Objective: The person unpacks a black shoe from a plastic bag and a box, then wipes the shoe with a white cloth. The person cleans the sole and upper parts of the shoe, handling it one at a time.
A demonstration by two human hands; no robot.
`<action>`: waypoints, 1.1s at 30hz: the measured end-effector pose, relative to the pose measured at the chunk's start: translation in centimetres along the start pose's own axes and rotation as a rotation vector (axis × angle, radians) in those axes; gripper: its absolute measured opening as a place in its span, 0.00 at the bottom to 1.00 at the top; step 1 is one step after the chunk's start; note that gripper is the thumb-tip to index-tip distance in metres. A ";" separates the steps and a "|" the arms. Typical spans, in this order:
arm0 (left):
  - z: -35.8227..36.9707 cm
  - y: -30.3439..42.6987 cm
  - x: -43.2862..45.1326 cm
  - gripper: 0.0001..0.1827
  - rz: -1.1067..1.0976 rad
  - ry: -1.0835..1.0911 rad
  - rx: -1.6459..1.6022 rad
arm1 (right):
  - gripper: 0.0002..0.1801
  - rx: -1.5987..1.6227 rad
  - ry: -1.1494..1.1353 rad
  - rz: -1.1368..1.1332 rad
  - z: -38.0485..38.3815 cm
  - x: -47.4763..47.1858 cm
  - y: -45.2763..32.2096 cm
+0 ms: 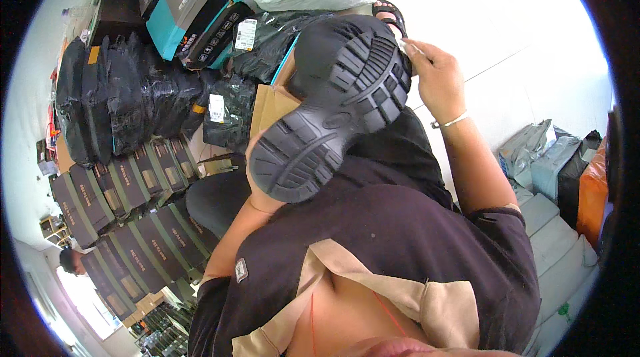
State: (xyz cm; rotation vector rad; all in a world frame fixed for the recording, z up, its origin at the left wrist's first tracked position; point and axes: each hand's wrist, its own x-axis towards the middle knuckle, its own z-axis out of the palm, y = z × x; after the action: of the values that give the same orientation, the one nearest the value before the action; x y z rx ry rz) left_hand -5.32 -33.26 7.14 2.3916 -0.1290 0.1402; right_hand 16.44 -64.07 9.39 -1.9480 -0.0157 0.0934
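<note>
A black shoe with a thick lugged rubber sole (345,102) is held over my lap, its sole turned up towards the camera. Its heel end rests in my left hand (260,177), whose fingers are mostly hidden behind the shoe. At the toe end, the fingers of my right hand (437,69) are pinched together on a small white thing (404,47) against the shoe's edge; what it is cannot be told. Behind the shoe, an opened cardboard box (267,107) shows its brown flap.
Black plastic-wrapped parcels (135,92) and shoe boxes (185,7) are piled at the upper left. Stacked dark cartons (150,252) stand at the lower left, a person's head (72,261) beyond them. Wrapped parcels (550,162) lie at the right.
</note>
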 end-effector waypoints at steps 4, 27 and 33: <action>0.4 1.2 0.7 0.31 -0.401 0.016 -0.587 | 0.14 -0.054 -0.020 -0.099 1.1 1.2 -2.9; -1.6 5.2 4.4 0.29 0.418 0.145 0.053 | 0.22 0.582 -0.255 0.050 -1.2 3.5 -1.8; -1.9 6.5 5.0 0.27 0.447 0.116 0.056 | 0.18 0.565 -0.298 0.154 0.0 0.6 -0.3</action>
State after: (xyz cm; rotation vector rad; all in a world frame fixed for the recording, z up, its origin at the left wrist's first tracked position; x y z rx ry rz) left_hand -1.34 -36.99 13.59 2.3673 -0.6103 0.4947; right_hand 17.05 -63.91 9.59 -1.3547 -0.0329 0.4422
